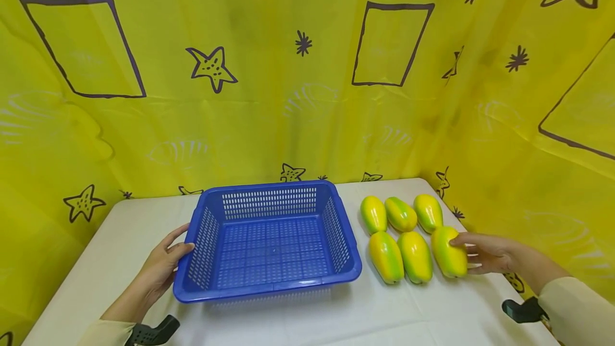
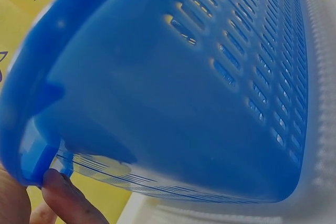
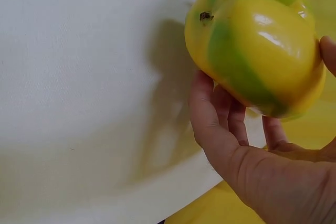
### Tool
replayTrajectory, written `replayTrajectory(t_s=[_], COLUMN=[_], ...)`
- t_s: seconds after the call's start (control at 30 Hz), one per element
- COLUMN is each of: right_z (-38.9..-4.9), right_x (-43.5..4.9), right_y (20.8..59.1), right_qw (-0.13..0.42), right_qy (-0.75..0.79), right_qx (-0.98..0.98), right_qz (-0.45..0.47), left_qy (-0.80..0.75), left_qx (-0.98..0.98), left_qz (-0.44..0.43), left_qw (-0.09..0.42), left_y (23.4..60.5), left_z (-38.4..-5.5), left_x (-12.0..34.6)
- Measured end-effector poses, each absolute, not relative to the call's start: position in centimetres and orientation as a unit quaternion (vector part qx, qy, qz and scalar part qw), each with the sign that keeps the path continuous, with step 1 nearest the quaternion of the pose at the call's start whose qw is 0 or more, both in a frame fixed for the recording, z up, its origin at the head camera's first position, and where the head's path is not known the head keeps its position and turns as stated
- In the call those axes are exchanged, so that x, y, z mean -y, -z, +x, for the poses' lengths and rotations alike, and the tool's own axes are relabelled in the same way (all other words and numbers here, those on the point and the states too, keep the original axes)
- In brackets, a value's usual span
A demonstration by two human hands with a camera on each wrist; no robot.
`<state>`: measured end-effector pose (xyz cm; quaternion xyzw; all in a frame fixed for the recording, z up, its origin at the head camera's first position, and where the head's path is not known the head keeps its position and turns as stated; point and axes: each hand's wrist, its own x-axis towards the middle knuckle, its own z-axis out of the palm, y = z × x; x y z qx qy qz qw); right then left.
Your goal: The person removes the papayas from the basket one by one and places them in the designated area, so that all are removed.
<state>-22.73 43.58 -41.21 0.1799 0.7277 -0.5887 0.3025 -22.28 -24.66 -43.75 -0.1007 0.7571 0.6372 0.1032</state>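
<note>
A blue plastic basket with slotted walls stands on the table, with nothing inside it. My left hand grips its left rim, thumb over the edge; in the left wrist view the fingertips hold the rim of the basket at a corner. To the right of the basket lie several glossy yellow-green papayas in two rows. The nearest right one, a papaya, is held by my right hand. The right wrist view has the thumb on one side of this papaya and curled fingers on the other.
A white-covered table carries everything. The other papayas sit close against the held one. Yellow patterned curtains hang behind the table and along its right side. Black straps with mounts are on both wrists.
</note>
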Motion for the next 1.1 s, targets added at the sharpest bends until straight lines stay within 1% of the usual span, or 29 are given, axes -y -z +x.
replayTrajectory(t_s=[0.27,0.5,0.77,1.1], right_z=[-22.9,-22.9,-23.0,-22.9], right_x=[-43.4,-43.3,-43.1,-43.7], right_y=[41.8,42.1,42.4,42.1], right_qw=[0.297,0.301,0.302,0.294], right_qy=[0.589,0.597,0.612,0.613], right_qx=[-0.726,-0.718,-0.698,-0.704], right_qz=[0.197,0.196,0.217,0.206], left_qy=[-0.637,-0.641,-0.628,-0.632], left_qx=[-0.758,-0.755,-0.766,-0.762], left_qz=[-0.097,-0.096,-0.100,-0.098], left_qw=[0.099,0.098,0.097,0.100], left_y=[43.8,43.9,43.9,43.8], left_z=[-22.3,-22.3,-22.4,-22.4], left_x=[24.5,24.6,24.7,24.7])
